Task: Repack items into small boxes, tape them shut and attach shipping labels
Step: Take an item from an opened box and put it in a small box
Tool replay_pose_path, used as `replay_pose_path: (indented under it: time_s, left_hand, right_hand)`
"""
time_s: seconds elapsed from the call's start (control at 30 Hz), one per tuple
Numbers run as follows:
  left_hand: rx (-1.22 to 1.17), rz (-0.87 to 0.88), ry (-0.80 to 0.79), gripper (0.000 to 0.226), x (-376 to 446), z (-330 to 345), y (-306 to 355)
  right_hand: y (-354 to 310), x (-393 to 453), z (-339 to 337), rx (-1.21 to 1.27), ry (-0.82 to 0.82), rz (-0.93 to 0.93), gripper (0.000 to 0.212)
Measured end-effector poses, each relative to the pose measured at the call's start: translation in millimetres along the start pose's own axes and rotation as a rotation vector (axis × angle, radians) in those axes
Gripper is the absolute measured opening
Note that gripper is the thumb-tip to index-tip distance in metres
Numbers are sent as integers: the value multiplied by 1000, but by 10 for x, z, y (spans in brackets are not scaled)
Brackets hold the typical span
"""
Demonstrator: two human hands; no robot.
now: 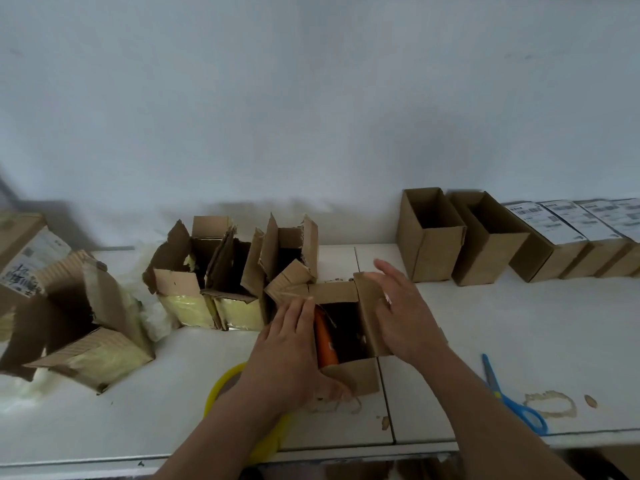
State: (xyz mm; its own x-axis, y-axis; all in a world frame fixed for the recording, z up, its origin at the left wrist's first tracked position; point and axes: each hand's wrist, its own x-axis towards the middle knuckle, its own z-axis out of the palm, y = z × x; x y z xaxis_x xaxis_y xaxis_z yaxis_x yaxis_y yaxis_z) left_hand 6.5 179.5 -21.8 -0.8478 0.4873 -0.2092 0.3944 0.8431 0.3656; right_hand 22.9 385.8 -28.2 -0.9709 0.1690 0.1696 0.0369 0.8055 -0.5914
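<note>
Nearest, under the left forearm, a yellow roll of tape (221, 382) lies flat on the white worktop (485, 320), mostly hidden by the arm, and out beyond the right forearm lie blue scissors (512, 400) with a yellow pivot, near some brown ring stains on the surface. Between the two hands stands a small open box (353, 374), its flaps up. The left hand (287, 355) lies against the box's left side with fingers straight and close together, the fingertips reaching the far left flap and the thumb wrapped round the near corner. Just beside that palm, inside the box, an orange item (325, 344) leans against the left wall. The right hand (405, 313) is spread and relaxed, its palm against the outside of the upright right flap, the thumb resting on the flap, gripping nothing. To the left of the left hand and a little farther off, three torn opened boxes (228, 268) stand touching in a row, with yellowish tape on their fronts; farther left sits a bigger torn box (86, 323), tilted and open. Beyond the right hand, by the wall, two empty upright boxes (460, 237) stand side by side, and to their right a row of closed boxes carries shipping labels (554, 223) on top
</note>
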Motion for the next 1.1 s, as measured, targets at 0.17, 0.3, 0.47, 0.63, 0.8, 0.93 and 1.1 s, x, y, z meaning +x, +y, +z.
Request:
replay_pose_path:
  time_s: [0.17,0.3,0.47,0.63,0.8,0.93,1.1]
  left_hand:
    - [-23,-10,-29,143,-13,-19,-34]
    - [-10,-3,6,144,5,-1,-67]
    - [-2,23,64,144,3,1,-91]
    - [17,33,88,140,12,3,-95]
    - [56,24,99,135,41,-30,-88]
    - [88,5,145,132,60,-57,-81]
    - [111,-2,151,126,75,-113,-38]
  right_hand:
    - [-91,308,-18,-284,-308,-102,59]
    - [-126,462,-80,-267,-331,-122,42]
    - [-160,617,-48,133,-251,203,49]
    - [-143,667,122,414,-133,432,32]
    - [-140,732,200,473,-61,500,28]
    - [-189,720,200,344,-55,393,32]
    - [-165,730,49,173,115,148,37]
